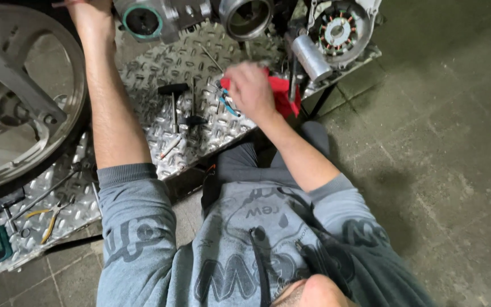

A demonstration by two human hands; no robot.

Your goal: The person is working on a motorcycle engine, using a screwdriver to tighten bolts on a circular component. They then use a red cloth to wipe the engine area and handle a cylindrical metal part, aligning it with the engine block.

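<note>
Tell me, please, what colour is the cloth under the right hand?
Red; the cloth shows clearly in the head view, under the right hand.

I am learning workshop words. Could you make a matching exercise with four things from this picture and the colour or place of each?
Things:
1. rag
2. pliers
3. wheel
4. left hand

Colour or place:
A. far left, on the plate
B. red, under the right hand
C. raised to the engine
D. yellow handles

Pairs: 1-B, 2-D, 3-A, 4-C
</note>
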